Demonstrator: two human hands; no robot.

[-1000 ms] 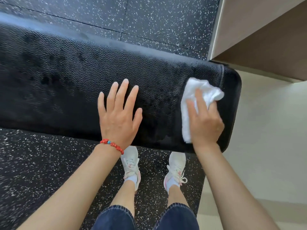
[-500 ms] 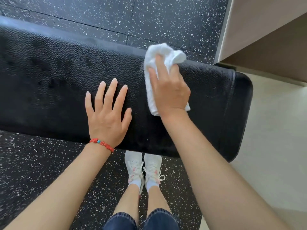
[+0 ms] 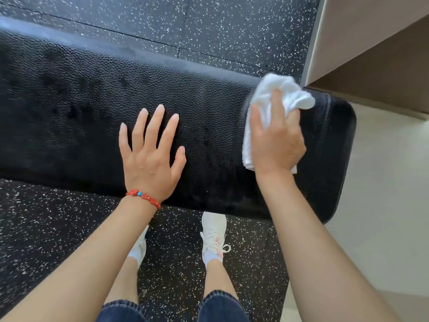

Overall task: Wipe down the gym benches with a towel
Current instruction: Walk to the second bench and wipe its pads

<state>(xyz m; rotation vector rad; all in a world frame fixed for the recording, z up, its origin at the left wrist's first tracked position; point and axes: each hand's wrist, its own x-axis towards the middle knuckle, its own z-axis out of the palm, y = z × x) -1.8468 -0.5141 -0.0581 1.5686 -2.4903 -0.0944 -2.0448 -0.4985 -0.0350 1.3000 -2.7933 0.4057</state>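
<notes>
A black padded gym bench (image 3: 81, 108) with a pebbled surface runs across the view from the left to its rounded end at the right. A white towel (image 3: 278, 94) lies bunched on the bench near that right end, reaching the far edge. My right hand (image 3: 276, 140) presses down on the towel and grips it. My left hand (image 3: 151, 156) rests flat on the bench pad near its front edge, fingers spread, holding nothing; a red bead bracelet sits on its wrist.
Black speckled rubber flooring (image 3: 232, 31) lies beyond and in front of the bench. My feet in white sneakers (image 3: 213, 231) stand close to the bench's front edge. A beige wall or cabinet (image 3: 371, 43) rises at the upper right, with pale floor (image 3: 383, 205) below it.
My right hand has swept the towel from the middle of the bench's far edge back to the right end. My left hand stays flat on the pad. My feet have stepped apart.
</notes>
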